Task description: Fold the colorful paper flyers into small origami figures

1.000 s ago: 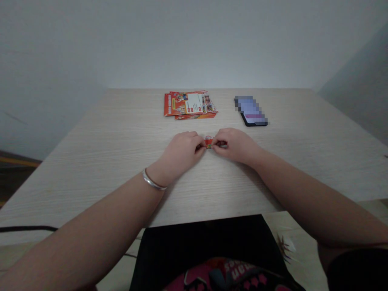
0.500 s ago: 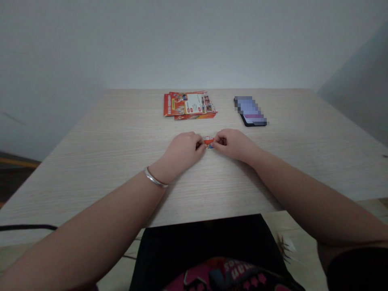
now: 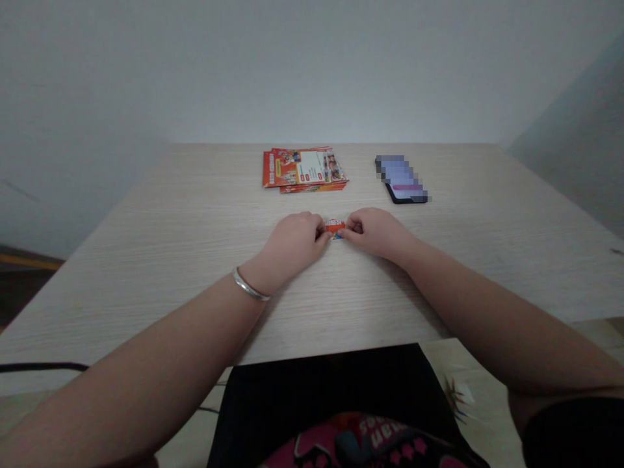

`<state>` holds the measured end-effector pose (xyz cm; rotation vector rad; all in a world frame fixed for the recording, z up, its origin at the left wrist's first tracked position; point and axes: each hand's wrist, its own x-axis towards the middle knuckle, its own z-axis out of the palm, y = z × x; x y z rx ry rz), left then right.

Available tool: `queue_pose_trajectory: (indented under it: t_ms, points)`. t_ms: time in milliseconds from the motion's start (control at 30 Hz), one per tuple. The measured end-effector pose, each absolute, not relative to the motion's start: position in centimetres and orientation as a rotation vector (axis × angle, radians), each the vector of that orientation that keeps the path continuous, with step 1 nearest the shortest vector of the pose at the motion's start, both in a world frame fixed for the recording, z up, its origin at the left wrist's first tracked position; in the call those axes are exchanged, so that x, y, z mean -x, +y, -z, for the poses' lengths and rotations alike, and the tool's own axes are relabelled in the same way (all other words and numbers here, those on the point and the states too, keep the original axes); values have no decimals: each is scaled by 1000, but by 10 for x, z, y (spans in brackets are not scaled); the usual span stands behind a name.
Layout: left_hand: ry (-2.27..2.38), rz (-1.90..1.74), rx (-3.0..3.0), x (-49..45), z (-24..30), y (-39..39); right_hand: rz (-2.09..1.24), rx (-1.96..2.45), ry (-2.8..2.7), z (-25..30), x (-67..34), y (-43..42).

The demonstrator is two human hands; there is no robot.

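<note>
Left hand (image 3: 296, 242) and right hand (image 3: 381, 230) pinch opposite ends of small red printed flat piece (image 3: 335, 227), on or just above pale wood-grain tabletop (image 3: 195, 208), probably to steady it, with stacked glossy red-orange packets (image 3: 308, 170) and black-edged rectangular phone (image 3: 403, 181) beyond.

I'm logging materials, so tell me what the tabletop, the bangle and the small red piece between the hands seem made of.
Tabletop: probably wood-look laminate, matte, with fine grain lines.
Bangle: likely polished metal, silvery with bright highlights.
Small red piece: flat and printed, so perhaps paper or plastic film; too small to tell which, or its finish.
</note>
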<state>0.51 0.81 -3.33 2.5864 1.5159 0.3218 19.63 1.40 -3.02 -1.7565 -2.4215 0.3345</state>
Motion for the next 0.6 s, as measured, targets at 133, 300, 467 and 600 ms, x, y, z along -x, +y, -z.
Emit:
queue_pose_trajectory:
  t_ms: [133,300,467,600]
  points:
    - [1539,-261,-2596,-6,32,7,-314,1771,-2450,28,-194,13]
    - [1541,-219,-2654,-6,33,7,-188,1786,-2527,26,-191,12]
    - [1563,-206,-2678,-6,35,8,-138,1789,-2558,26,-189,11]
    - [1564,-238,-2683,-5,35,7,-126,1798,-2547,26,-189,11]
